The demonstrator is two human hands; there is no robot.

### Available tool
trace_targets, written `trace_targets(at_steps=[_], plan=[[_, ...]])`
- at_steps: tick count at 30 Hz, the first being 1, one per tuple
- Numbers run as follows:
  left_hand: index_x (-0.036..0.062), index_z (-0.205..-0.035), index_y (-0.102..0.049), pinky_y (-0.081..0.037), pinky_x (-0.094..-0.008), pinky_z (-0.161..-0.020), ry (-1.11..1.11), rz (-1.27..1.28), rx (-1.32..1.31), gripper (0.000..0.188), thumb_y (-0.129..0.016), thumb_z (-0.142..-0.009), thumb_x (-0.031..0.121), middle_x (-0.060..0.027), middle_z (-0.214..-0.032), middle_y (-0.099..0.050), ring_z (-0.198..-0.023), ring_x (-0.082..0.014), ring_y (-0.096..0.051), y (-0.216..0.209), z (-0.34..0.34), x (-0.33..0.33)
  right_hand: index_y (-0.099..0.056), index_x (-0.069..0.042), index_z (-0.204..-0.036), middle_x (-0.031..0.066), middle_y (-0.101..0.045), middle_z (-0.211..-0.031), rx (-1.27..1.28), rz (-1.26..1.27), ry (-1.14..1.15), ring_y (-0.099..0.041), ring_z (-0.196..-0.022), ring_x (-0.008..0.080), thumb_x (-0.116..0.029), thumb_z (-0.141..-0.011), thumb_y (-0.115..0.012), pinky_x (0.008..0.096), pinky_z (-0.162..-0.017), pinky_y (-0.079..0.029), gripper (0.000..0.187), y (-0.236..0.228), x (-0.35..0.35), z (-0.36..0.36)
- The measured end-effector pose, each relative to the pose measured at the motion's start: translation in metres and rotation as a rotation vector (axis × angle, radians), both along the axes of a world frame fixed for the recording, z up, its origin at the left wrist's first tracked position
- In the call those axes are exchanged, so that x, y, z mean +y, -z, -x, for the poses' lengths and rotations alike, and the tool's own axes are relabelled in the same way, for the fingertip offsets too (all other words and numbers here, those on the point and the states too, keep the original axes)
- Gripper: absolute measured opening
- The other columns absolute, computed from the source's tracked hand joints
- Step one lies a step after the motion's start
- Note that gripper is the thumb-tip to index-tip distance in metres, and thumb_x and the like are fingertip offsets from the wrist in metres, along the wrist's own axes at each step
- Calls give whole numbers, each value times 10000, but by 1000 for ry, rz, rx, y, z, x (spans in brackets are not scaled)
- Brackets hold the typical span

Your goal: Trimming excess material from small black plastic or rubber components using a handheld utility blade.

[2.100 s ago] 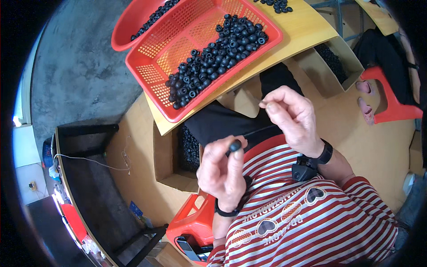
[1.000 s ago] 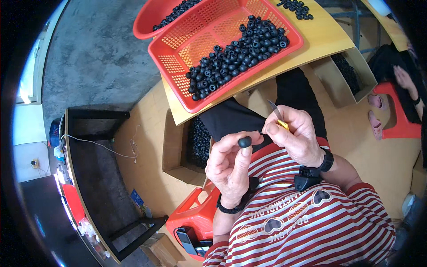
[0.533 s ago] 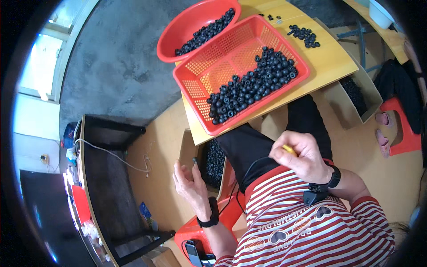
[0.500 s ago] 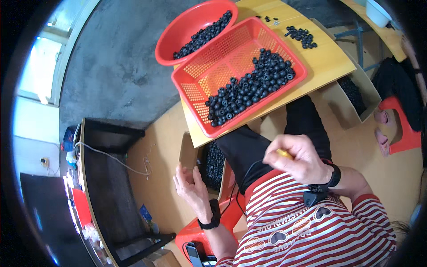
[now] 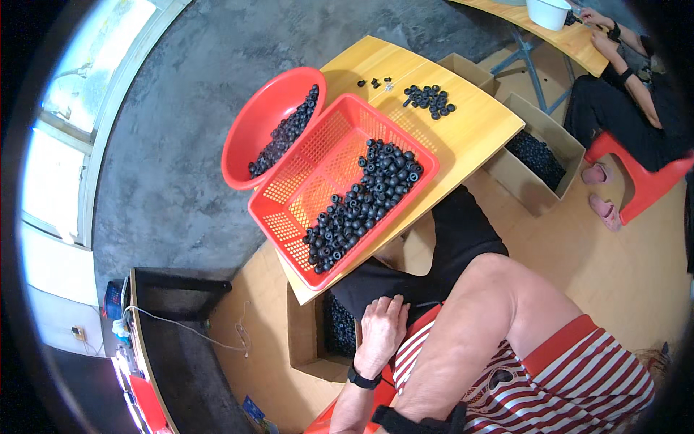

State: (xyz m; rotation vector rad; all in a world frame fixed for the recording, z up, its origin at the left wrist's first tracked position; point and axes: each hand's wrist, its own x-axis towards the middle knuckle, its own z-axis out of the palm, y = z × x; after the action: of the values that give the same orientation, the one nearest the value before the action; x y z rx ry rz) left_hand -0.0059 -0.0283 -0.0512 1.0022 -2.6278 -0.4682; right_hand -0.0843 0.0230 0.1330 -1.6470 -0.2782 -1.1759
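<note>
My left hand (image 5: 382, 331) rests on the black trousers (image 5: 455, 231) over my lap, back of the hand up, fingers lying on the cloth with nothing seen in them. My right forearm (image 5: 463, 347) crosses in front of my striped shirt. Its wrist with a black band (image 5: 419, 419) sits at the lower edge, and the hand itself is out of the picture. Beyond my lap, a red perforated basket (image 5: 343, 112) on the wooden table (image 5: 477, 108) holds many small black ring-like parts (image 5: 361, 202). A round red basin (image 5: 246, 130) beside it holds more black parts.
A small pile of black parts (image 5: 430, 100) lies on the table, right of the basket. Cardboard boxes (image 5: 307, 340) of black parts stand below the table on both sides. At the far right a person sits on a red stool (image 5: 629, 173) near a white tub (image 5: 548, 13).
My left hand has moved right, onto my lap. My right hand, which held something small and yellow, has swung down past the lower edge. The view has shifted, so the table appears lower and further left.
</note>
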Motion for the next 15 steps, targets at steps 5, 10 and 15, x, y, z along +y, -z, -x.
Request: trace_targets(at_steps=[5, 10, 15], plan=[[1, -948, -629, -476, -412, -659, 19, 3, 21, 156, -657, -827, 95, -140, -786, -578, -720, -316, -574, 0, -4, 1, -565, -11, -727, 188, -552, -644, 7, -38, -26, -569, -611, 333, -213, -826, -599, 430, -557, -420, 227, 1, 0, -5], [-1, -930, -645, -484, -405, -665, 40, 16, 9, 148, -671, -807, 76, -137, -798, -590, -730, -310, -574, 6, -5, 0, -566, -14, -737, 186, -552, -656, 26, -86, -36, -566, -628, 332, -211, -828, -598, 435, -578, -418, 220, 3, -3, -9], [-10, -909, -660, -495, -407, -663, -26, -17, 7, 158, -696, -780, 75, -138, -807, -606, -730, -309, -583, 10, -12, 4, -567, -16, -746, 185, -552, -667, 57, -142, -34, -564, -646, 332, -208, -831, -596, 441, -599, -416, 212, 10, -6, -12]])
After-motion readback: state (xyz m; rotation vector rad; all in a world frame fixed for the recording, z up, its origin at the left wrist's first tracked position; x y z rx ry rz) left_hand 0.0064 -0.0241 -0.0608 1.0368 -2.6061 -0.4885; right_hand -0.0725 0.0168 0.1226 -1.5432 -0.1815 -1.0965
